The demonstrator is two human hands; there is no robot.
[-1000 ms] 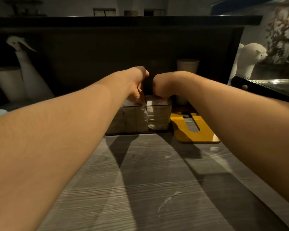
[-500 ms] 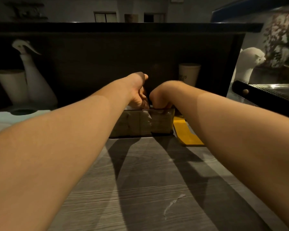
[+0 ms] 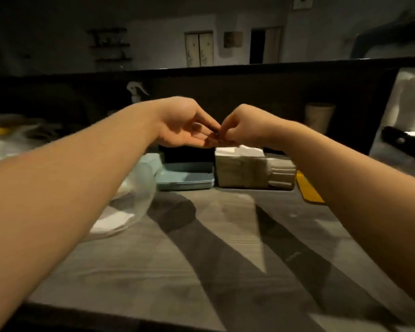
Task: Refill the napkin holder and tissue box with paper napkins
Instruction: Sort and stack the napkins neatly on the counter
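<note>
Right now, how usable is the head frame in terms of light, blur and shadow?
Head view: dim and warm-lit; motion blur smears the napkin holder and plastic bag; both forearms throw long dark shadows across the wooden counter; wide-angle bending stretches the arms at the edges.

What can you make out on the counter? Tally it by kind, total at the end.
Clear napkin holder: 1
Teal tray: 1
Plastic bag of napkins: 1
Yellow board: 1
Pale cup: 1
Spray bottle: 1
Total: 6
</note>
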